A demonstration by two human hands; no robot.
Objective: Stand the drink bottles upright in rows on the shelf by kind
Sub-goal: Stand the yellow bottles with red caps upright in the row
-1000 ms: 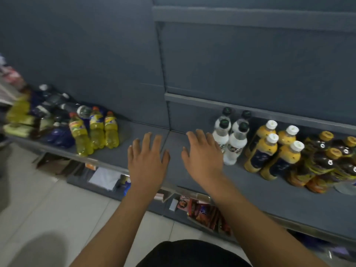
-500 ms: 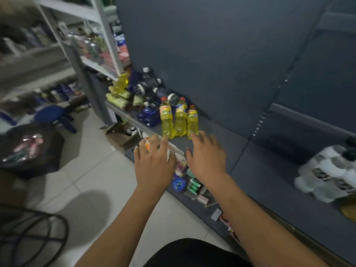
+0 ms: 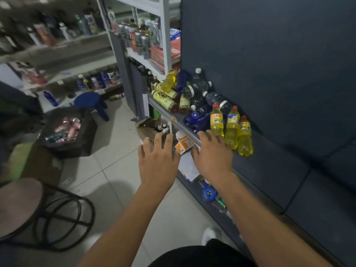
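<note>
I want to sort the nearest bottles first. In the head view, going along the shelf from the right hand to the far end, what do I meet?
Starting at the right hand → three upright yellow bottles → dark blue bottles lying down → tea bottles lying on their sides.

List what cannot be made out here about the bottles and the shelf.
Head view, all:
bottle pile: bottles overlap, count unclear.
yellow bottles: labels too small to read.
shelf: cut off by the right edge.
lower goods: partly hidden by the right hand.
</note>
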